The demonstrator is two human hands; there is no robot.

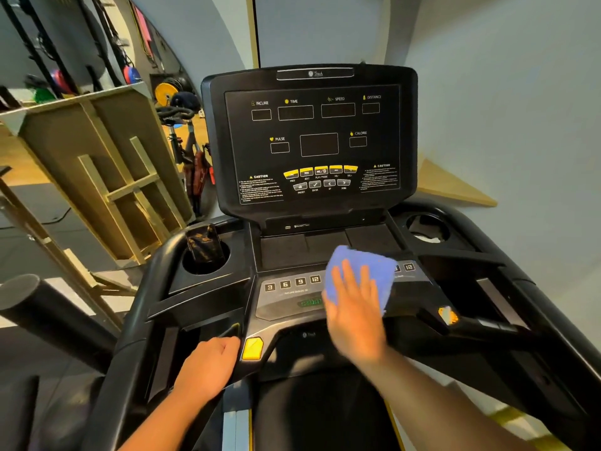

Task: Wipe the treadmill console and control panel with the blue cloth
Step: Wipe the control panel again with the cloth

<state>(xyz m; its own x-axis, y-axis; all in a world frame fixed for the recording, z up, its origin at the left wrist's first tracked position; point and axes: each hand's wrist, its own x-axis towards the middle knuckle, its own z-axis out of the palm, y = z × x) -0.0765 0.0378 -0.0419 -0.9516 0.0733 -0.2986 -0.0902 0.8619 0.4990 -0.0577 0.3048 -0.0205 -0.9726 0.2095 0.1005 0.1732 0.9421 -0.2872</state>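
While the right hand point(354, 315) lies flat with fingers spread on the one blue cloth point(361, 271), it presses the cloth on the grey control panel point(286, 304) below the console point(312, 138). The left hand point(208, 366) is closed around the handle edge beside one yellow button point(252, 348). Four number keys point(291, 283) show left of the cloth. Two cup holders flank the tray; the left cup holder point(205, 265) holds one dark packet point(203, 244). Behind stand grey walls and a wooden frame point(107, 177).

The motion-blurred right hand point(356, 315) and crumpled blue cloth point(361, 271) hide the middle of the grey control panel point(286, 297), covering the green start label's right end and some right-side number keys.
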